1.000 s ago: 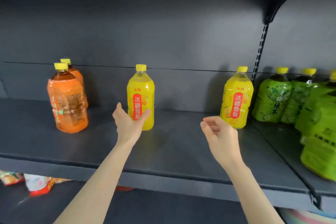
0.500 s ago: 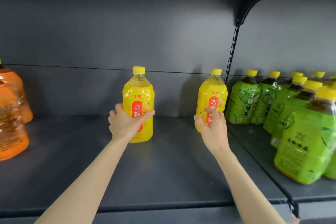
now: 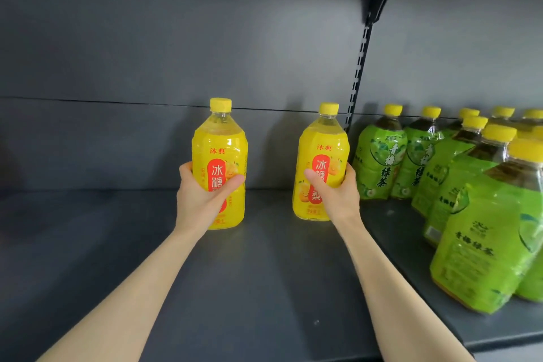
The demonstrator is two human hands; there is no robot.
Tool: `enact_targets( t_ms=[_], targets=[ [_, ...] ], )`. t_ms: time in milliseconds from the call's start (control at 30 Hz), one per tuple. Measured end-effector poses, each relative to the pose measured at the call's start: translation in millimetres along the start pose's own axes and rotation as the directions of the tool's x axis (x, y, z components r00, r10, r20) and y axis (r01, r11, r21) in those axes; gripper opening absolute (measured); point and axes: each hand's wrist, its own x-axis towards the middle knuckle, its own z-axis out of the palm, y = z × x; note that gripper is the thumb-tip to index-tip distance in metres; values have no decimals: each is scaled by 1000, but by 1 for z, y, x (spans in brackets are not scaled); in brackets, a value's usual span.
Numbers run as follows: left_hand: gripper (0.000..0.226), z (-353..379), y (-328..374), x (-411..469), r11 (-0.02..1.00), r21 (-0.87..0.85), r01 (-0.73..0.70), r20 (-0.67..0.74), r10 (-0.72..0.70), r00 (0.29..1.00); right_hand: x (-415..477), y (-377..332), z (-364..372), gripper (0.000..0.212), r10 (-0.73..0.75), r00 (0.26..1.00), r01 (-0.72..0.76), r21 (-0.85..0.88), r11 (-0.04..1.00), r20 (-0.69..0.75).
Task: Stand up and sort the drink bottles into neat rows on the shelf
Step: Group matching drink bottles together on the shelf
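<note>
Single head-worn wide-angle view, facing forward and slightly down into a dark grey shelf (image 3: pixel 264 288) from close range, both forearms entering from the bottom edge. The back panel (image 3: pixel 176 38) fills the upper frame; lens distortion apparently bows the upright (image 3: pixel 357 76) at right.

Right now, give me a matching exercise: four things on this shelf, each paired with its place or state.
Things:
1. left yellow bottle
2. right yellow bottle
3. green bottles
4. shelf upright

Places or states:
A. in rows on the right section, nobody touching them
B. gripped by the right hand
C. slotted strip rising behind and between the two sections
D. gripped by the left hand

Pairs: 1-D, 2-B, 3-A, 4-C
</note>
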Motion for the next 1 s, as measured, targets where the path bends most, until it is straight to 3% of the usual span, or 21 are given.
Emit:
enact_targets(
  t_ms=[133, 200, 300, 467, 867, 1000],
  targets=[
    [84, -1, -1, 2, 1000, 3, -6, 26, 6, 1000, -4, -5, -9, 88, -14, 995, 24, -103, 994, 100],
    [83, -3, -1, 2, 1000, -3, -9, 61, 9, 998, -12, -7, -10, 95, -21, 980, 25, -16, 1000, 197],
    [85, -6, -2, 2, 1000, -16, 12, 108, -10, 994, -22, -8, -10, 75, -78, 951, 37, 140, 990, 300],
    [89, -9, 4, -4, 996, -51, 67, 187, -57, 981, -31, -15, -8, 102, -19, 910, -74, 207, 976, 415],
    [87, -16, 39, -62, 992, -91, 89, 289, -59, 956, -105, -31, -33, 89, -25, 951, -56, 254, 966, 307],
    [72, -19, 54, -102, 985, -143, 92, 272, -50, 961, -134, -35, -59, 66, -12, 967, -87, 372, 924, 256]
  ],
)
